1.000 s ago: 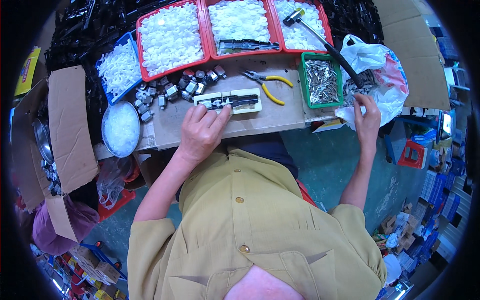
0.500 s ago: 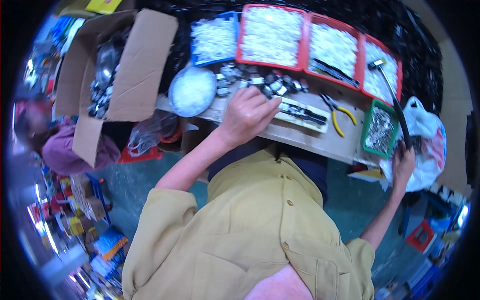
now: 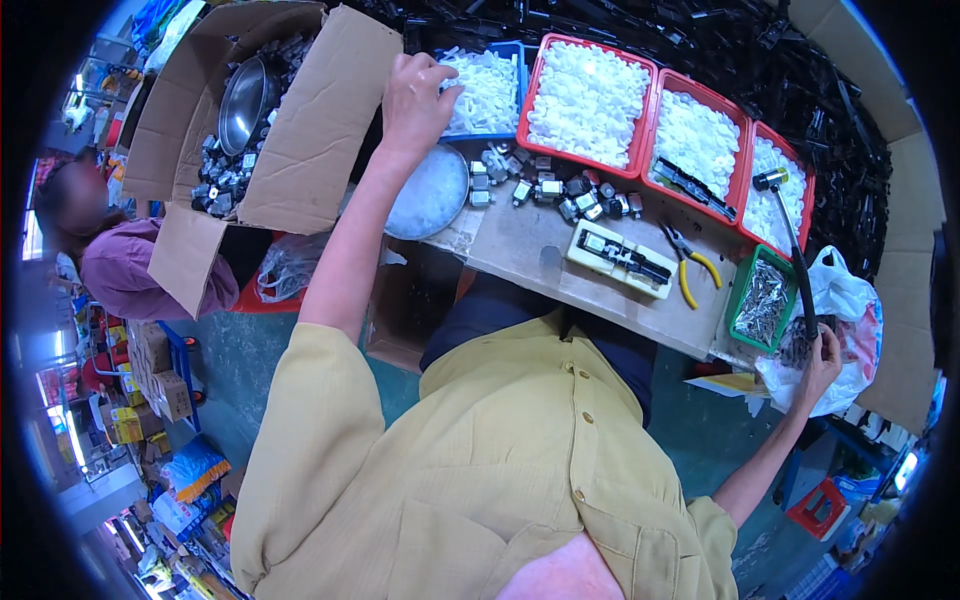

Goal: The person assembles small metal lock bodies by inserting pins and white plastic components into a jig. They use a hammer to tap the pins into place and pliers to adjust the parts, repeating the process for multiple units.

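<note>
The blue bin (image 3: 487,92) of small white plastic parts sits at the far left of the tabletop (image 3: 520,245), first in a row with three red trays (image 3: 590,100) holding more white pieces. The left hand (image 3: 418,92) reaches up to the bin's near left corner, fingers curled loosely over its rim; whether it has hold of any part cannot be told from here. Just below that hand lies a round clear lid or dish (image 3: 432,192), and beside it a scatter of small grey metal components (image 3: 545,190). A cream-coloured jig (image 3: 620,258) with a black fixture rests nearer the tabletop's front edge, with yellow-handled pliers (image 3: 688,268) next to it and a green tray of screws (image 3: 762,300) further right. The right hand (image 3: 820,362) is down at the right edge of the tabletop, closed around the mouth of a white plastic bag (image 3: 845,310). A hammer (image 3: 790,240) lies across the rightmost red tray. To the left stands an open cardboard box (image 3: 300,130) with a metal bowl (image 3: 245,95) and dark parts inside.
</note>
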The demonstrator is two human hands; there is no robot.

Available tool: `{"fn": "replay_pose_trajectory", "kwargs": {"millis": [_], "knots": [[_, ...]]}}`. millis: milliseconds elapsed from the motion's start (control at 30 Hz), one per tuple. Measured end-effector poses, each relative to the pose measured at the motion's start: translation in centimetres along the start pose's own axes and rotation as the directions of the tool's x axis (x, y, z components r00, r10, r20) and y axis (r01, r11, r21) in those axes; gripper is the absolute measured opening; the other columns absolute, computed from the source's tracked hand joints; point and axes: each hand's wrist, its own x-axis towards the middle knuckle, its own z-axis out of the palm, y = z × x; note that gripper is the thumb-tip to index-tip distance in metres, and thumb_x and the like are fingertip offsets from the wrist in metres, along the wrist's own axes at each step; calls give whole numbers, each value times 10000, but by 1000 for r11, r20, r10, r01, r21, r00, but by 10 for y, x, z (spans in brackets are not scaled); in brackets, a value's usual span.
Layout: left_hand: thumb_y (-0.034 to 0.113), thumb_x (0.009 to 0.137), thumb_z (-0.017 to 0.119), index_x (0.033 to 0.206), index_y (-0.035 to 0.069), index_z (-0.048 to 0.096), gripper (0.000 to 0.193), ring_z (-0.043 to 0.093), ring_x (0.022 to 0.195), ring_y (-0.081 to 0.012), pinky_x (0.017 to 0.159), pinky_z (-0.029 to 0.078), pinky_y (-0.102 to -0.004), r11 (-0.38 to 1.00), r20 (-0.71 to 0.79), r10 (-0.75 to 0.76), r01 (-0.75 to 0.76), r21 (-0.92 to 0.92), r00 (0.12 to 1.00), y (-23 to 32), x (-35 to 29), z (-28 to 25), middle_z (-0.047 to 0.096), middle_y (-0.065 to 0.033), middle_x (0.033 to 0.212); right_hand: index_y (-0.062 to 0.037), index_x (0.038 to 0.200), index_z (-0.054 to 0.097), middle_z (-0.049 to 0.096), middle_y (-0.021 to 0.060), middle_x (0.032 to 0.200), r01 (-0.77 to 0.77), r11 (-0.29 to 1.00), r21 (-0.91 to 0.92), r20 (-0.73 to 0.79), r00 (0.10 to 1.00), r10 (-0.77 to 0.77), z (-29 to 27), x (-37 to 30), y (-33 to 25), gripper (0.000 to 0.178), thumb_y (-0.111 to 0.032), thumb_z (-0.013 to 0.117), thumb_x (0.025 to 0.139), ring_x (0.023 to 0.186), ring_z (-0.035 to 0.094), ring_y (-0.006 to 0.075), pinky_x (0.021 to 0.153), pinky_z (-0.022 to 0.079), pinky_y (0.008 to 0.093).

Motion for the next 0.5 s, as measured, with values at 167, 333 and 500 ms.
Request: {"fn": "replay_pose_trajectory", "kwargs": {"millis": [167,333,500], "knots": [[154,788,778,916,60,764,159,590,886,-249,787,492,-373,995,10,-77,77,-64,997,0,6,4,670,-77,860,31,1126,686,678,48,1024,-36,998,57,-42,998,38,0,-4,6,221,-115,639,966,907,601,107,818,473,250],[157,892,711,996,36,722,160,646,888,-169,779,508,-289,900,-35,-192,162,-405,981,-2,23,4,704,-72,928,18,1138,675,685,67,1047,-114,969,221,-114,983,142,-10,0,4,251,-177,616,992,907,618,121,838,483,257],[131,985,616,1119,26,666,177,647,857,-101,740,505,-239,430,256,-307,374,-822,917,19,31,-9,690,-55,968,5,1109,619,699,118,999,-74,880,470,-110,984,142,-2,0,-27,237,-211,570,1023,828,652,141,796,526,261]]}}
